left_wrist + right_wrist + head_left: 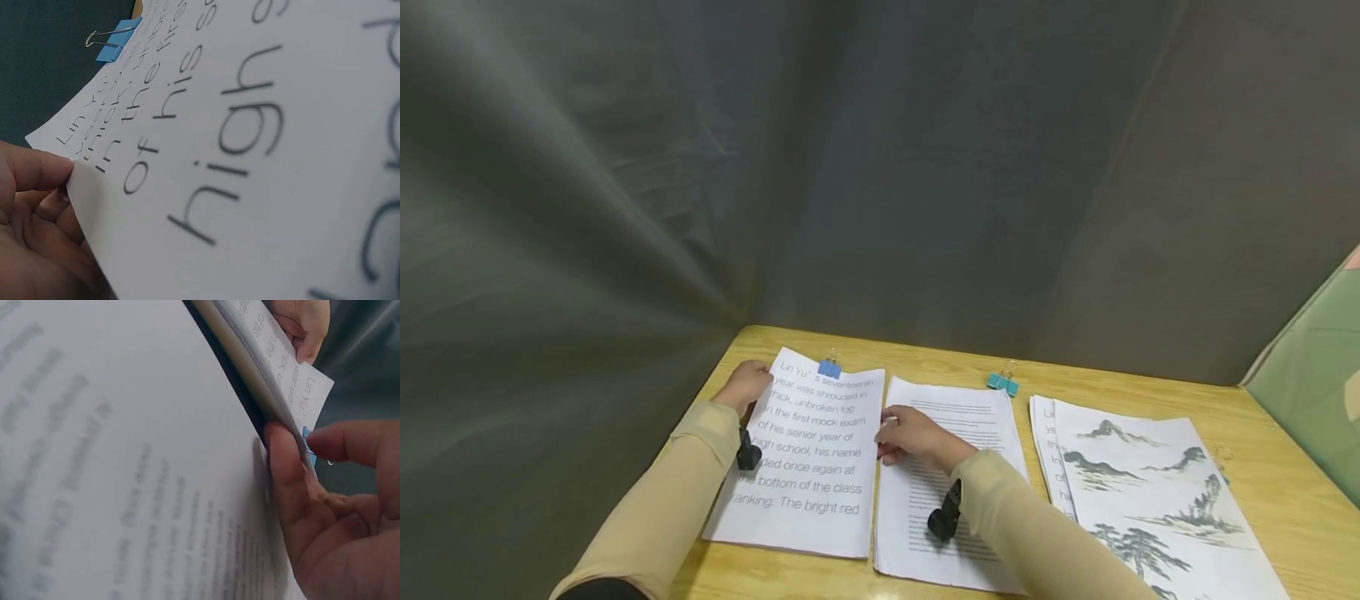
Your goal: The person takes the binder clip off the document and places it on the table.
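A paper stack in large print [808,521] lies at the left of the table, with a blue binder clip [830,368] at its top edge. My left hand [746,385] pinches the upper left edge of this stack. In the left wrist view, the thumb rests at the sheet's border and the other fingers curl beneath. At the stack's opposite side my right hand [916,436] grips the right edge between thumb and fingers [289,465]. Below that hand lies a second stack in small print [917,508], with a teal binder clip [1003,382] at its top right.
To the right, a sheet with ink landscape drawings [1138,492] overlaps more large-print pages [1047,442]. A clip, partly hidden, sits at its right edge. Dark fabric [925,167] hangs behind the wooden table [940,358] and along its left side. Green patterned cloth [1315,400] stands at the far right.
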Action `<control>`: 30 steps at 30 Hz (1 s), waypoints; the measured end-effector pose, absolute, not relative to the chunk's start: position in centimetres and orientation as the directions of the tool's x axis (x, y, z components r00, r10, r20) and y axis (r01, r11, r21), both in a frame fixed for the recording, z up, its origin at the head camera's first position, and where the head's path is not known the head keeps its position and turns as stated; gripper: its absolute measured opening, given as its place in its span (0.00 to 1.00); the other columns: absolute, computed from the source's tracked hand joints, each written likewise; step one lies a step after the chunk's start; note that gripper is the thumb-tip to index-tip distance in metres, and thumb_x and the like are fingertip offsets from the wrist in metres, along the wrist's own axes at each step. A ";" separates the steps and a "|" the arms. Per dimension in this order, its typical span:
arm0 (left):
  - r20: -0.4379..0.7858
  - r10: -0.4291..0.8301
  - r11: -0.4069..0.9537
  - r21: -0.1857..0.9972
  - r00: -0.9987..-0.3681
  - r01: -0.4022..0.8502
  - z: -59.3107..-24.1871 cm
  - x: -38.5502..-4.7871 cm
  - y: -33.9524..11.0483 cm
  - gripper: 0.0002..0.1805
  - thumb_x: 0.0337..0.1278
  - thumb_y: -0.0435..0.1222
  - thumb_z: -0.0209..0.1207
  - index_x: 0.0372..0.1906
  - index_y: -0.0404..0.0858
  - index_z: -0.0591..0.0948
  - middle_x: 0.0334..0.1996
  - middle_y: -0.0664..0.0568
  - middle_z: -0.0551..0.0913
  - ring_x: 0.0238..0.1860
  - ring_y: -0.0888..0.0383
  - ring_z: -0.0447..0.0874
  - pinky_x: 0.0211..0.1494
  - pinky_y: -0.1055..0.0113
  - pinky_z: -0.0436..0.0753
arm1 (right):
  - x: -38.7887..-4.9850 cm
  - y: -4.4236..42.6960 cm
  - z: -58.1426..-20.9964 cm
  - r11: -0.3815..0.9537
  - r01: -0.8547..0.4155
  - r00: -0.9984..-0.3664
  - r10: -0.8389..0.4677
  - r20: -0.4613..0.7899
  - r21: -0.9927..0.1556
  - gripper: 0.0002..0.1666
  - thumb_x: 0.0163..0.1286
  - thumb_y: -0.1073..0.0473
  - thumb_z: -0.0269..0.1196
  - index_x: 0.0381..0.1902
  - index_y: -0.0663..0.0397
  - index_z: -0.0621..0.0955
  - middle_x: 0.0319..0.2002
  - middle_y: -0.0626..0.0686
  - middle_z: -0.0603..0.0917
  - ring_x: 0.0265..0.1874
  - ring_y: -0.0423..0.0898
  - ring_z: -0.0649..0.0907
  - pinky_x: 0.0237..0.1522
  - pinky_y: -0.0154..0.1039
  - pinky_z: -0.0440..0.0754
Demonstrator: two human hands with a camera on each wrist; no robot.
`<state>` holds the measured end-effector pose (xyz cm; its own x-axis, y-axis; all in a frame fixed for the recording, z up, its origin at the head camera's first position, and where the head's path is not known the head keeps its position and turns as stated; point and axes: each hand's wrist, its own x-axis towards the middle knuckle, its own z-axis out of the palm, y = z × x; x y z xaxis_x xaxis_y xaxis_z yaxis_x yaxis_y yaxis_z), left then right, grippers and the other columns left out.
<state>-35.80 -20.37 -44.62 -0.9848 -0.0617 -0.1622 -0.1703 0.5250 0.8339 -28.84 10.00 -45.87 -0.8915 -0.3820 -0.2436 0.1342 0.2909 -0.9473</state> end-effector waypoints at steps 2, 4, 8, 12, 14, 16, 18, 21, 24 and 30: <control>-0.143 -0.068 0.511 0.845 -0.987 -0.158 -44.7 -35.6 -20.3 0.18 0.70 0.27 0.43 0.57 0.23 0.75 0.53 0.33 0.74 0.53 0.39 0.71 0.57 0.48 0.72 | -29.1 10.1 -45.6 0.313 0.120 -0.910 -0.344 -0.230 -0.942 0.33 0.69 0.72 0.60 0.70 0.77 0.66 0.36 0.60 0.86 0.26 0.44 0.84 0.33 0.38 0.86; -0.130 -0.070 0.498 0.855 -0.989 -0.148 -44.7 -35.5 -20.3 0.13 0.69 0.26 0.43 0.49 0.25 0.75 0.46 0.36 0.75 0.48 0.41 0.72 0.50 0.52 0.71 | -29.4 10.1 -45.3 0.342 0.113 -0.926 -0.305 -0.224 -0.933 0.35 0.70 0.70 0.61 0.72 0.76 0.65 0.40 0.60 0.86 0.30 0.45 0.86 0.37 0.40 0.87; -0.136 -0.073 0.483 0.862 -0.988 -0.154 -44.9 -35.2 -20.5 0.10 0.70 0.27 0.44 0.46 0.28 0.74 0.43 0.38 0.74 0.46 0.42 0.72 0.47 0.54 0.70 | -29.9 10.1 -44.9 0.387 0.083 -0.941 -0.272 -0.199 -0.918 0.35 0.70 0.68 0.62 0.72 0.75 0.66 0.48 0.62 0.85 0.41 0.51 0.88 0.45 0.43 0.87; -0.159 -0.077 0.469 0.865 -0.984 -0.177 -45.3 -35.0 -20.8 0.14 0.72 0.28 0.44 0.53 0.27 0.75 0.48 0.37 0.75 0.50 0.42 0.72 0.53 0.51 0.71 | -30.5 9.9 -44.7 0.381 0.058 -0.947 -0.273 -0.172 -0.923 0.33 0.71 0.71 0.61 0.71 0.77 0.66 0.52 0.66 0.83 0.44 0.54 0.87 0.47 0.45 0.86; -0.157 -0.078 0.462 0.870 -0.984 -0.175 -45.4 -34.9 -20.9 0.15 0.72 0.28 0.44 0.56 0.26 0.75 0.49 0.36 0.76 0.51 0.41 0.73 0.55 0.51 0.72 | -30.8 9.8 -44.6 0.387 0.049 -0.950 -0.267 -0.162 -0.921 0.33 0.71 0.72 0.60 0.71 0.77 0.66 0.53 0.67 0.81 0.42 0.53 0.86 0.45 0.44 0.86; -0.148 -0.073 0.458 0.874 -0.986 -0.165 -45.4 -34.6 -20.9 0.15 0.72 0.28 0.44 0.55 0.26 0.76 0.48 0.36 0.77 0.50 0.42 0.74 0.54 0.51 0.72 | -31.2 9.7 -44.3 0.405 0.042 -0.952 -0.260 -0.159 -0.913 0.33 0.72 0.71 0.60 0.72 0.76 0.66 0.56 0.69 0.80 0.41 0.53 0.85 0.45 0.45 0.86; -0.138 -0.069 0.449 0.880 -0.988 -0.154 -45.4 -34.4 -20.8 0.15 0.72 0.28 0.44 0.54 0.26 0.76 0.47 0.37 0.78 0.49 0.43 0.75 0.54 0.51 0.73 | -31.5 9.7 -43.9 0.441 0.023 -0.956 -0.254 -0.149 -0.897 0.33 0.73 0.69 0.59 0.72 0.74 0.66 0.61 0.70 0.77 0.46 0.55 0.85 0.48 0.46 0.85; -0.140 -0.066 0.429 0.890 -0.988 -0.155 -45.2 -34.0 -20.6 0.16 0.73 0.29 0.44 0.55 0.27 0.77 0.46 0.37 0.79 0.47 0.44 0.76 0.54 0.51 0.74 | -32.1 9.8 -43.2 0.506 -0.023 -0.959 -0.255 -0.124 -0.862 0.33 0.75 0.66 0.59 0.74 0.71 0.66 0.66 0.70 0.74 0.59 0.61 0.80 0.57 0.51 0.81; -0.152 -0.066 0.419 0.893 -0.986 -0.166 -44.9 -33.7 -20.3 0.17 0.75 0.31 0.44 0.58 0.28 0.77 0.48 0.37 0.80 0.49 0.43 0.77 0.57 0.48 0.75 | -32.5 9.9 -42.4 0.537 -0.049 -0.960 -0.258 -0.109 -0.842 0.33 0.76 0.63 0.59 0.75 0.69 0.66 0.69 0.69 0.72 0.67 0.64 0.73 0.64 0.55 0.75; -0.177 -0.067 0.410 0.893 -0.982 -0.189 -44.3 -33.7 -20.1 0.22 0.76 0.32 0.44 0.67 0.28 0.72 0.59 0.34 0.77 0.58 0.40 0.74 0.66 0.42 0.71 | -33.0 9.6 -41.6 0.525 -0.054 -0.958 -0.268 -0.105 -0.849 0.34 0.76 0.62 0.58 0.75 0.68 0.65 0.70 0.68 0.72 0.68 0.64 0.73 0.67 0.55 0.73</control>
